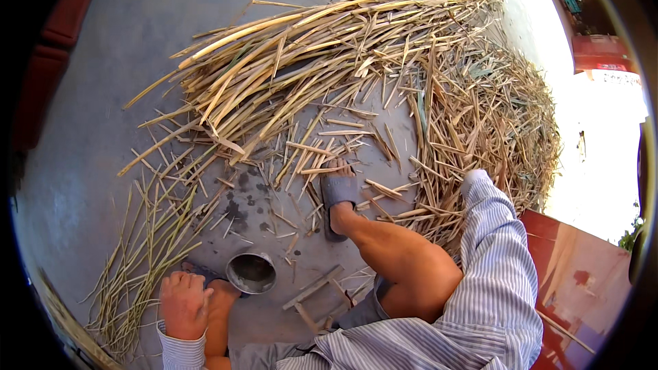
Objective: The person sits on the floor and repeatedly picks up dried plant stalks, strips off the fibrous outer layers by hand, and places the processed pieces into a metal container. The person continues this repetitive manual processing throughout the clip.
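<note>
My left hand (184, 303) is closed, its fingers curled, beside my left leg. Whatever it may hold is hidden. My right arm in a striped sleeve (497, 240) reaches out to a heap of cut dry stalks and husks (480, 109). A pale patch shows at the end of that sleeve, touching the heap's near edge; the fingers of my right hand cannot be made out. A grey metal bowl (251, 273) stands by my left foot, with something dark inside. Thin, greenish stalks (130, 274) lie spread on the floor left of my left hand.
A large bundle of long dry stalks (295, 48) lies across the floor ahead. Short cut pieces are scattered around my sandalled right foot (337, 195). A small wooden frame (314, 289) is beneath me. A worn red panel (576, 281) stands at right, and dark red furniture (58, 41) at far left.
</note>
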Tool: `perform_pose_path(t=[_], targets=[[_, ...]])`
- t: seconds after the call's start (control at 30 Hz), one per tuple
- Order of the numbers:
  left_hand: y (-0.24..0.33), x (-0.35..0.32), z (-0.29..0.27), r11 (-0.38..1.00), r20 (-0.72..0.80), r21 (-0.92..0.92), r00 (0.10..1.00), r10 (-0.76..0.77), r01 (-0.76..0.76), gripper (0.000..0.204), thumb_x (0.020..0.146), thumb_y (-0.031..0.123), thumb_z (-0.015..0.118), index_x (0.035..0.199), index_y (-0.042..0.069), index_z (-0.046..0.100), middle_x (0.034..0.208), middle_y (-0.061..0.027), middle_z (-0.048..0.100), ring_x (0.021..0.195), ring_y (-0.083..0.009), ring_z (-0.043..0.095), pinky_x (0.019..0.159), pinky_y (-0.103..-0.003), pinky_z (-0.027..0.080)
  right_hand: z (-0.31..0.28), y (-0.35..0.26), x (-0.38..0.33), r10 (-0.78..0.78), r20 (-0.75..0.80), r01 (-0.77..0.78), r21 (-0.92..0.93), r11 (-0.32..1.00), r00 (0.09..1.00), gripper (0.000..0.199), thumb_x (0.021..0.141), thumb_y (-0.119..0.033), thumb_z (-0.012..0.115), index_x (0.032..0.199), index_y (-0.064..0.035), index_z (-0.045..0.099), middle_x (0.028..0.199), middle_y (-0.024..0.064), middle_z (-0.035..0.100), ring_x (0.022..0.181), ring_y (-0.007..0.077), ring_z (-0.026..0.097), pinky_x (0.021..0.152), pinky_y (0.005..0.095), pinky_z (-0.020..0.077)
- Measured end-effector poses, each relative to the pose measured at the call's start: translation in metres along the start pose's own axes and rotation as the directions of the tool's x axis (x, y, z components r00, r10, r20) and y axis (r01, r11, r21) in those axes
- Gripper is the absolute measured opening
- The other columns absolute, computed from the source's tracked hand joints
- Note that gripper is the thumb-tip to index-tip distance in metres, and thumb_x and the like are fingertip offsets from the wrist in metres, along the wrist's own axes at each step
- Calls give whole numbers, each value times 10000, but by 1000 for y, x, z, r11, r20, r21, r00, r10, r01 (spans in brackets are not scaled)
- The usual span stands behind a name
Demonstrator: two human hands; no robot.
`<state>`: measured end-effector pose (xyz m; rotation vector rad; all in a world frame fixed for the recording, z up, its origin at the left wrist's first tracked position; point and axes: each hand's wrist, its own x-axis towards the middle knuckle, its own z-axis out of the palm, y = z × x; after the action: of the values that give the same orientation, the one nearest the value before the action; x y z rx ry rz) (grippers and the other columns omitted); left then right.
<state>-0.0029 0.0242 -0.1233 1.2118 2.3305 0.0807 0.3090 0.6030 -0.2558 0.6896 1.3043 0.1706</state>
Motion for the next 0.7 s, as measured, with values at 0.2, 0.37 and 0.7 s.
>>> perform_pose_path(t=[0.2,0.37,0.7], targets=[[2,7,-6,1000,71,13,997,-27,26,293,748,227,707,942,22,628,917,-139,614,912,-340,543,784,-447,418,-160,-159,96,52,-936,822,332,462,349,301,863,-240,567,1085,-61,663,992,227,673,970,393,643,846,437,513],[-1,2,-5,999,94,27,995,-42,40,298,738,214,712,946,16,629,920,-127,619,917,-336,545,785,-449,418,-258,-220,10,192,-938,811,347,471,290,454,876,-266,566,1294,-95,530,1013,239,663,968,410,632,835,484,501],[-8,-5,2,1000,92,-9,996,-5,6,240,739,178,706,897,29,604,862,-121,599,882,-314,542,742,-429,400,-279,-234,13,184,-969,619,248,746,166,358,839,-318,605,1121,-101,648,1007,179,643,950,357,622,815,457,494]])
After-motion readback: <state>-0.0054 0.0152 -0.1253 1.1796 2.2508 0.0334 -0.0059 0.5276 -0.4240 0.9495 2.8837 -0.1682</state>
